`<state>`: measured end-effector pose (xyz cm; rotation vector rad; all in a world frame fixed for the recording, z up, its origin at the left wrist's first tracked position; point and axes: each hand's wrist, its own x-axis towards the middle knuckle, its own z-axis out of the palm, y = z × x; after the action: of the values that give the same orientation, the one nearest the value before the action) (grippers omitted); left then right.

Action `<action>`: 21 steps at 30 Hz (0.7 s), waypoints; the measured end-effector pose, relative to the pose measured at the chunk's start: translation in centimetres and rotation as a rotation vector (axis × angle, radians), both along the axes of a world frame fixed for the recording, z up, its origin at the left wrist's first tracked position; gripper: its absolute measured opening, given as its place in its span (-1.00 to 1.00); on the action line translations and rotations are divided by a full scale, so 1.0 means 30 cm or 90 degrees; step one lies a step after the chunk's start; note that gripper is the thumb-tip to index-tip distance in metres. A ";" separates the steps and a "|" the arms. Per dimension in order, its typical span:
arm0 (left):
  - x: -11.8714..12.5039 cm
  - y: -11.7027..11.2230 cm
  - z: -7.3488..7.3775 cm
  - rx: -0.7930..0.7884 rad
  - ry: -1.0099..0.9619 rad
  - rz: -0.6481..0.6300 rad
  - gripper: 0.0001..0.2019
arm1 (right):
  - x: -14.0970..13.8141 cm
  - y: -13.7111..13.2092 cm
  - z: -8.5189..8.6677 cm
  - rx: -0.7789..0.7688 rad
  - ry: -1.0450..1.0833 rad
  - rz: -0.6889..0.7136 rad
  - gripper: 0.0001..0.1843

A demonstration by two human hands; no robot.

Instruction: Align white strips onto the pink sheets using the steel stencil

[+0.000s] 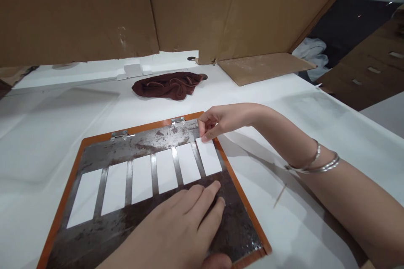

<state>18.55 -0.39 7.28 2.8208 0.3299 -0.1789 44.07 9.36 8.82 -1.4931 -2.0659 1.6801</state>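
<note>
A dark, stained metal stencil (132,149) with several upright slots lies hinged on an orange board (249,214). White paper (142,178) shows through the slots. My left hand (179,231) lies flat on the stencil's lower part, fingers stretched out toward the right end of the slots. My right hand (217,122), with bangles on the wrist, has its fingers curled into a pinch at the top of the rightmost slot, the thumb tip on the white paper there. What the pinch holds, if anything, is hidden.
The white table surface (47,143) runs all around the board. A crumpled dark red cloth (168,85) lies behind it, with white foam blocks (132,70) further back. Cardboard sheets (94,8) rise at the far side. A thin stick (279,196) lies on the table at the right.
</note>
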 end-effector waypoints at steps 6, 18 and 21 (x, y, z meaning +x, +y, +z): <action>-0.020 0.004 0.009 -0.020 -0.043 0.046 -0.50 | -0.004 -0.003 0.005 0.006 -0.015 0.002 -0.76; 0.001 0.026 0.031 -0.075 0.012 0.068 -0.61 | -0.003 -0.011 0.033 0.027 -0.063 0.041 -0.70; 0.003 0.026 0.034 -0.075 0.032 0.065 -0.61 | -0.001 -0.025 0.060 0.052 -0.102 0.069 -0.63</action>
<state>18.65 0.38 8.30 2.6800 0.4589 -0.2385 44.05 8.61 10.62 -1.5631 -2.3066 1.5357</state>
